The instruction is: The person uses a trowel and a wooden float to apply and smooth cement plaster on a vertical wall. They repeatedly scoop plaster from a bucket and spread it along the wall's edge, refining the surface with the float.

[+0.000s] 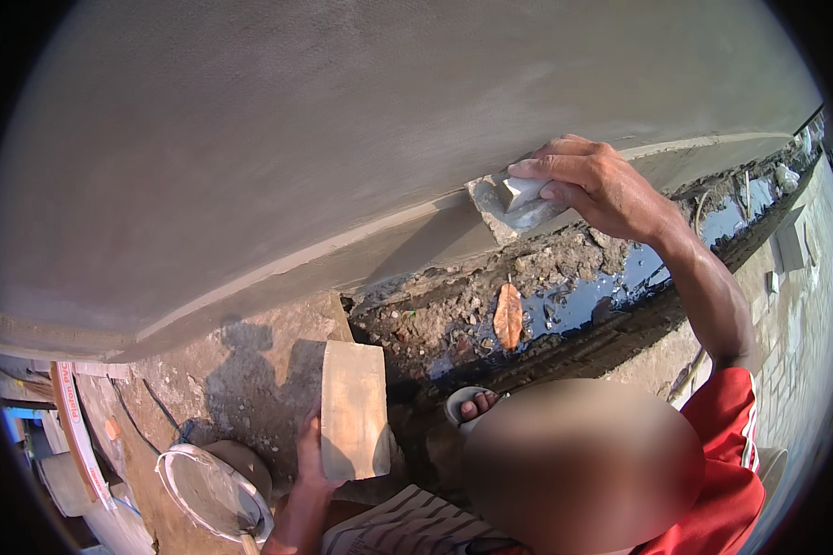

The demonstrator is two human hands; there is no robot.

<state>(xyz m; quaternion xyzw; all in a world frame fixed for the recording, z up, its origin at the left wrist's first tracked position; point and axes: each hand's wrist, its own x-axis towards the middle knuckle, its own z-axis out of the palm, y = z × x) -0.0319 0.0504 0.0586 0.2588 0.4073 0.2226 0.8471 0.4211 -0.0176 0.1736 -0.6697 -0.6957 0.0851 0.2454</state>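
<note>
My right hand (583,180) grips a small flat trowel (500,217) with a grey, mortar-smeared plate, held against the narrow plastered band (407,242) along the bottom of the grey wall (342,92). Its fingers are wrapped over the pale handle. Low in the middle, my left hand (310,444) holds a rectangular pale wooden board (354,398) by its left side; most of those fingers are behind it. A blurred oval covers much of the lower right, beside my red sleeve.
A muddy trench (565,277) with dark water and a dry leaf (507,314) runs below the wall. A bucket (171,472), cables and long boards (74,416) lie at lower left. Toes (479,402) show on the trench's near side. Paving (787,324) extends at right.
</note>
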